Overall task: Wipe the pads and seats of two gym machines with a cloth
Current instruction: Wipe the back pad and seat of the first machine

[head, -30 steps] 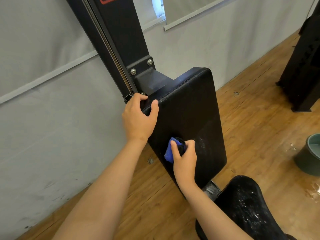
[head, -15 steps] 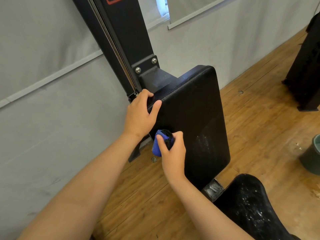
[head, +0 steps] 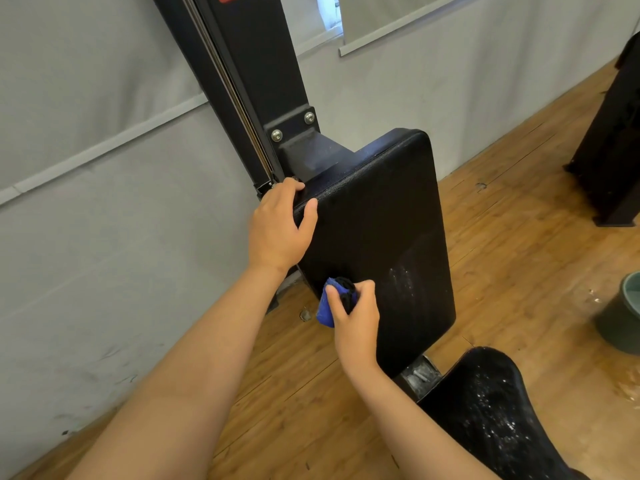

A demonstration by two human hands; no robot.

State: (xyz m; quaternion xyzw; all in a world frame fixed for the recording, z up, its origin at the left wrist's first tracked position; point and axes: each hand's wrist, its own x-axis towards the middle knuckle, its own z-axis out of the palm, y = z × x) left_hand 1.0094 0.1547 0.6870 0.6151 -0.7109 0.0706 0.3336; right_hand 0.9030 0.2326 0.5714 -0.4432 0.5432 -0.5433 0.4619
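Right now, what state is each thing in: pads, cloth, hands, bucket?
Back pad: upright, whitish streaks on lower face.
Seat: speckled with white flecks.
Cloth: bunched, against the back pad's left edge.
Left hand: grips back pad's top corner.
Right hand: holds the cloth.
Bucket: upright on the floor.

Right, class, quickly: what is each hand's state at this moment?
Left hand: closed on the top corner of the back pad.
Right hand: closed on the blue cloth, at the pad's left edge.

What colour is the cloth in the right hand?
Blue with a black part, bunched in the right hand; the cloth shows in the head view.
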